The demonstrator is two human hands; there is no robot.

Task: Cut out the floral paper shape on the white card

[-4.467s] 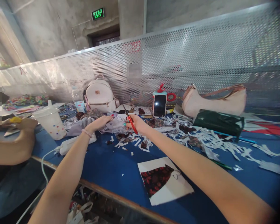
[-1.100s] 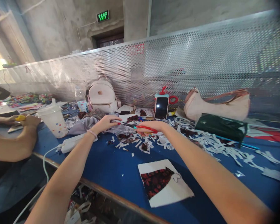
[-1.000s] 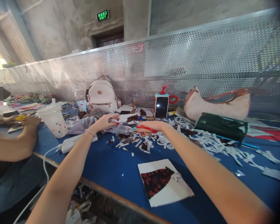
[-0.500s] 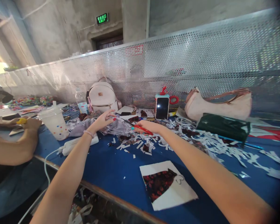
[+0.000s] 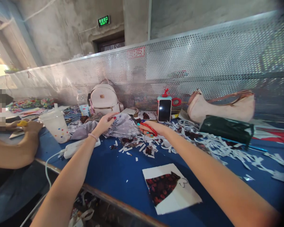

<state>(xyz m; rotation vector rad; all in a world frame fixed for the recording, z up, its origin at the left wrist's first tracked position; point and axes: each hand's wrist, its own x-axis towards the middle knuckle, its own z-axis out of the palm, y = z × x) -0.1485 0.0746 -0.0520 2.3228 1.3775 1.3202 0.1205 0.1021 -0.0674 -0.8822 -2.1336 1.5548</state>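
Note:
My left hand (image 5: 106, 123) is closed, thumb and fingers pinching the edge of a grey-lilac patterned cloth (image 5: 124, 126), which is lifted off the pile. My right hand (image 5: 149, 126) grips red-handled scissors (image 5: 152, 129); their dark blades point left at the cloth's right edge. Whether the blades touch it I cannot make out. Nearer to me lies a white card (image 5: 180, 201) bearing a dark red patterned cloth shape (image 5: 162, 188) and a small drawn outline.
White paper strips (image 5: 217, 146) and dark scraps litter the blue table (image 5: 113, 176). Behind stand a backpack (image 5: 105, 99), a phone (image 5: 164, 110) and a pale handbag (image 5: 220, 108). At left are a lidded cup (image 5: 55, 127), a white power strip (image 5: 72, 149) and another person's arm (image 5: 16, 146).
The cloth has been raised between my hands, its patterned face now showing more. My left fingers have closed on its edge. The scissors have shifted slightly right and tilted more steeply.

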